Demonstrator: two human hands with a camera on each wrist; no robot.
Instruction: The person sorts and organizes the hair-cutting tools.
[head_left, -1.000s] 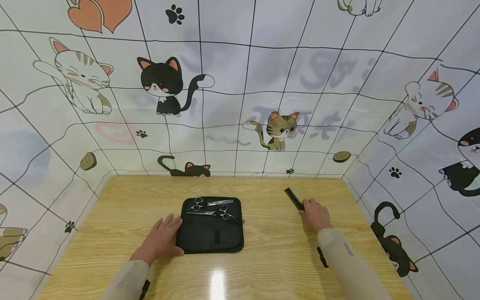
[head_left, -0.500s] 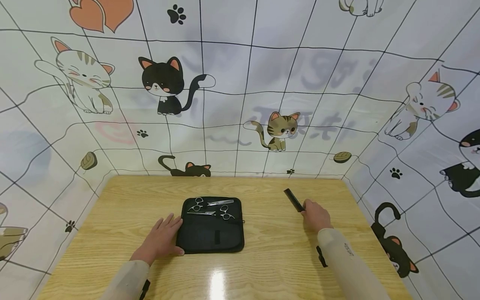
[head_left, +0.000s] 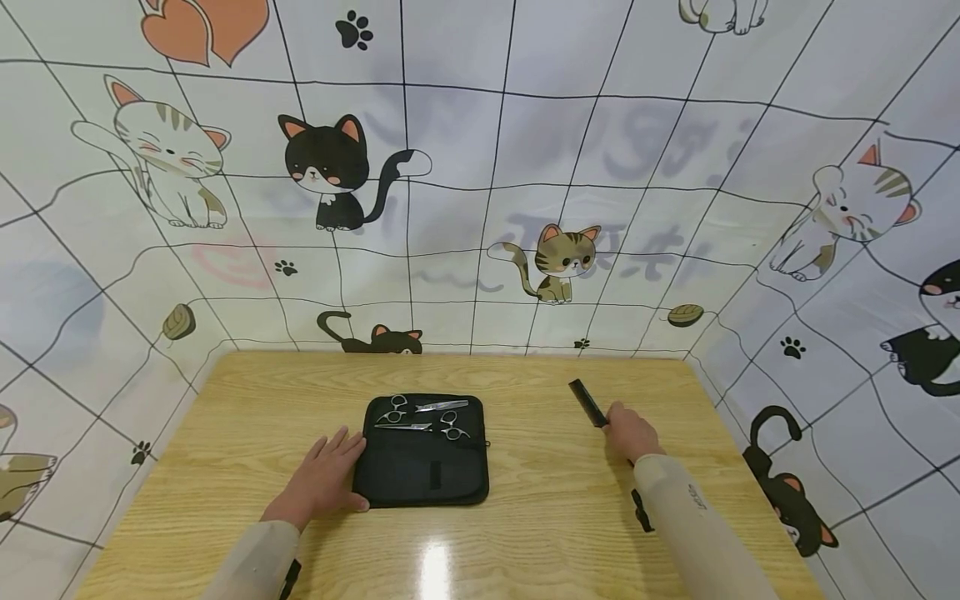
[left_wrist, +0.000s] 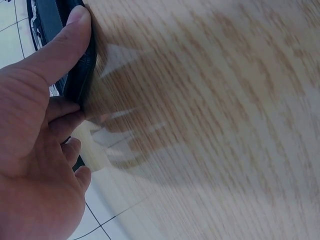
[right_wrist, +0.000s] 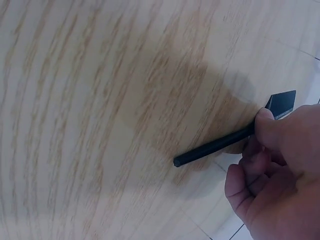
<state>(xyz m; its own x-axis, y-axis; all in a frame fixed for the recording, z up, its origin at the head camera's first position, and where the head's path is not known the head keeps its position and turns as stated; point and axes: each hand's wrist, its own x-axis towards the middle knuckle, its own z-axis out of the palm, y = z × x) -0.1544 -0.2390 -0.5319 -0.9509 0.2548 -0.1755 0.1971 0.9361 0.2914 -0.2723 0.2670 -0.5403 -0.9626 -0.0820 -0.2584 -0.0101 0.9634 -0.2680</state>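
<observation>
In the head view a black zip case (head_left: 401,479) lies flat and unfolded on the wooden table. Two pairs of silver scissors sit in its upper half: the upper pair (head_left: 442,406) and the lower pair (head_left: 405,427). My left hand (head_left: 322,479) rests at the case's left side, fingers stretched along the edge and thumb by the near corner. The left wrist view shows the thumb against the black edge (left_wrist: 77,82). Off to the right, my right hand (head_left: 632,432) pinches a black comb (head_left: 587,403) between thumb and fingers. In the right wrist view its slim handle (right_wrist: 215,146) points away from the hand.
The light wooden table (head_left: 525,533) ends at a back wall (head_left: 465,150) covered in cat-print sheeting. Similar side walls rise at left and right. Bare wood separates the case from the comb.
The comb has turned a little in my right hand, showing more of its flat side. The right hand has shifted only slightly. My left hand and the case stay put.
</observation>
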